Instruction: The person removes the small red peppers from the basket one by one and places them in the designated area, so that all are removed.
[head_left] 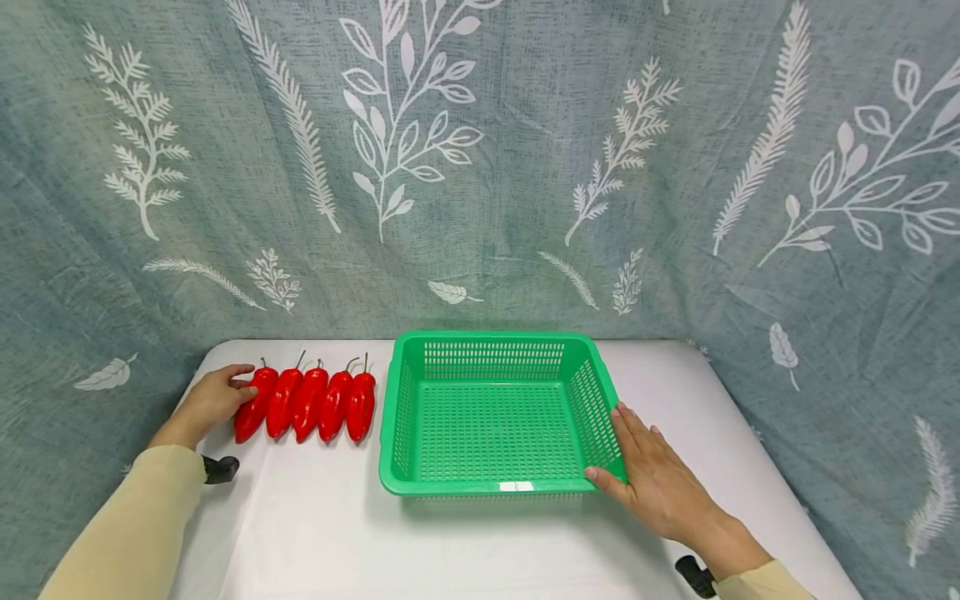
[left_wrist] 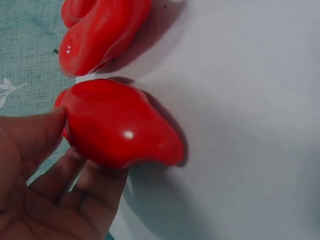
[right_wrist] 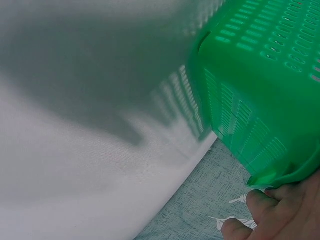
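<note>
Several glossy red chili peppers [head_left: 307,404] with green stems lie side by side in a row on the left of the white table. My left hand [head_left: 213,400] grips the leftmost pepper [left_wrist: 120,125], thumb at its stem end and fingers along its side. Its stem is hidden in the left wrist view. To the right of the row stands a green plastic basket [head_left: 498,487] with slotted walls and nothing inside. On its near right corner rests my right hand [head_left: 660,475], the fingers fairly straight along the right rim and the thumb over the front rim.
A white cloth [head_left: 315,533] covers the table. Grey-green leaf-patterned fabric [head_left: 495,167] hangs behind it and along both sides. A neighbouring pepper [left_wrist: 105,40] lies close to the gripped one.
</note>
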